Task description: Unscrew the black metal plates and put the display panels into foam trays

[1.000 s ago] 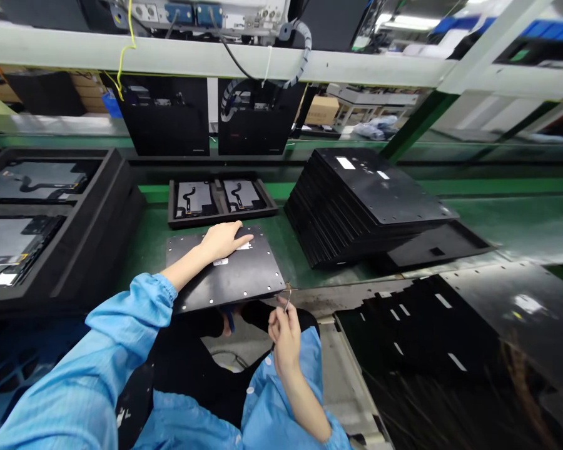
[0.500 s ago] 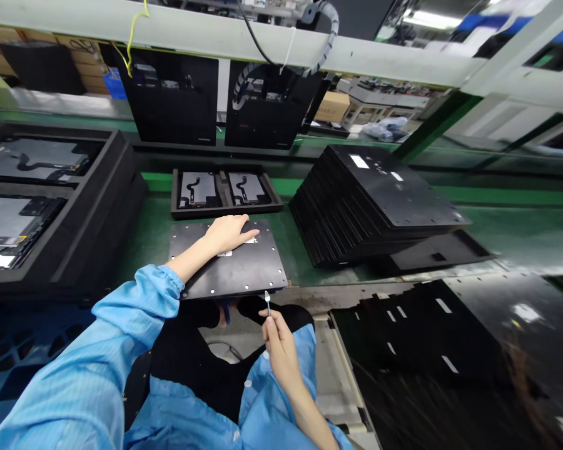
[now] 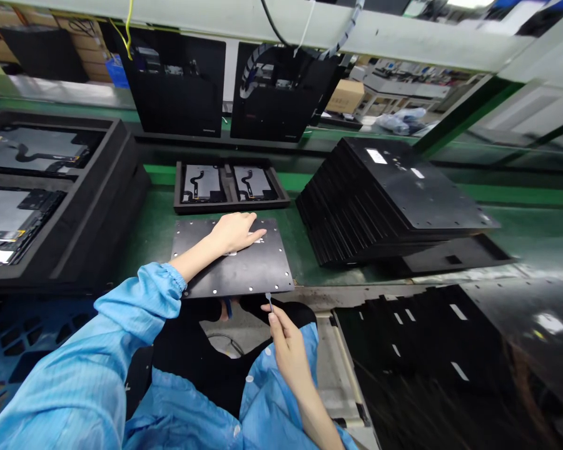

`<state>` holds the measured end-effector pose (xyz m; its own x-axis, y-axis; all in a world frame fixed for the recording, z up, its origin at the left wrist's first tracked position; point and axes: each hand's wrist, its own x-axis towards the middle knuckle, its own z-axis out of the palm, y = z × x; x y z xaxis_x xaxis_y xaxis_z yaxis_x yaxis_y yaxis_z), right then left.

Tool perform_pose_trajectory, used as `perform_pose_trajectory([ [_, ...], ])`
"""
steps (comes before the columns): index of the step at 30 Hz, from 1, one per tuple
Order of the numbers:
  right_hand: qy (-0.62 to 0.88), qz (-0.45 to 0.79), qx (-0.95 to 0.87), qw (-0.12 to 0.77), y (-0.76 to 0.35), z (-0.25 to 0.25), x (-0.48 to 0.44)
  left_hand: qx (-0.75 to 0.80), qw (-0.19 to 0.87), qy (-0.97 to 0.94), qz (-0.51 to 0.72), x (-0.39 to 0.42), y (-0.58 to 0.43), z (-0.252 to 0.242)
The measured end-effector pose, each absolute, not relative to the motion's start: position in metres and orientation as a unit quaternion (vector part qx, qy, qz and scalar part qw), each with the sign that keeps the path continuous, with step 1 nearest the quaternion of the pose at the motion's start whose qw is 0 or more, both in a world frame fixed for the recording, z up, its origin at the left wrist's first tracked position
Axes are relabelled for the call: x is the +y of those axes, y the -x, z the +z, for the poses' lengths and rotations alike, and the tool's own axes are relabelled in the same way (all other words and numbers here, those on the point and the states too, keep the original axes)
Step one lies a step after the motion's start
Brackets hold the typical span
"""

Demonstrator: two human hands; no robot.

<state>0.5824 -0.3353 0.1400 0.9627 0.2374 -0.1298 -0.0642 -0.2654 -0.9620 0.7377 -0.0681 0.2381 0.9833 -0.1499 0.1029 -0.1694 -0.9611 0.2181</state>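
A flat black plate (image 3: 244,272) with holes along its border lies on the green bench in front of me. Pressed on its upper middle is my left hand (image 3: 237,233), palm down, thumb and fingers apart. My right hand (image 3: 288,340) pinches a small thin tool (image 3: 269,301) with a pale, paddle-shaped tip. That tip points up at the plate's near edge, toward its right corner; whether it touches the edge I cannot tell. Just behind the plate, a dark foam tray (image 3: 232,206) holds two grey panels with black flex cables.
Stacked foam trays (image 3: 94,181) with similar panels stand at left. A tall stack of black plates (image 3: 403,181) rests on the bench at right, and more black sheets (image 3: 431,350) lie lower right. Two dark upright panels (image 3: 182,87) stand at the back beneath a white beam (image 3: 394,44).
The view has shifted slightly, so the bench things sit a little differently. My right hand's tool tip is closer to the plate's near edge. My left hand stays on the plate.
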Motion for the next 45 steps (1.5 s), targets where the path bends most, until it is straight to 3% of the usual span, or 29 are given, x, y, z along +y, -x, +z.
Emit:
perform_pose_trajectory([
  [4, 0.851, 0.174, -0.165, 0.468, -0.611, 0.184, -0.361, -0.078, 0.116, -0.989, 0.042, -0.07, -0.738, 0.236],
  [11, 0.946, 0.125, -0.299, -0.004, -0.639, 0.254, -0.359, -0.078, 0.092, -0.991, 0.052, -0.08, -0.712, 0.244],
  [14, 0.931, 0.099, -0.335, -0.103, -0.639, 0.268, -0.351, -0.147, 0.091, -0.985, -0.019, -0.078, -0.674, 0.255],
  [18, 0.926, 0.039, -0.36, -0.104, -0.636, 0.265, -0.348, -0.224, 0.022, -0.974, -0.027, -0.073, -0.623, 0.264],
  [25, 0.907, -0.035, -0.398, -0.132, -0.635, 0.259, -0.351, -0.313, -0.156, -0.926, 0.14, -0.079, -0.594, 0.277],
  [29, 0.888, 0.0, -0.435, -0.149, -0.653, 0.28, -0.349, -0.271, -0.093, -0.94, 0.185, -0.064, -0.602, 0.3],
  [34, 0.875, 0.011, -0.483, -0.044, -0.683, 0.285, -0.31, -0.216, 0.007, -0.959, 0.186, -0.049, -0.613, 0.314],
  [40, 0.831, 0.061, -0.544, 0.094, -0.717, 0.256, -0.262, -0.205, -0.016, -0.954, 0.217, -0.056, -0.611, 0.307],
  [45, 0.808, 0.006, -0.583, 0.08, -0.726, 0.247, -0.26, -0.212, -0.047, -0.946, 0.239, -0.059, -0.608, 0.297],
])
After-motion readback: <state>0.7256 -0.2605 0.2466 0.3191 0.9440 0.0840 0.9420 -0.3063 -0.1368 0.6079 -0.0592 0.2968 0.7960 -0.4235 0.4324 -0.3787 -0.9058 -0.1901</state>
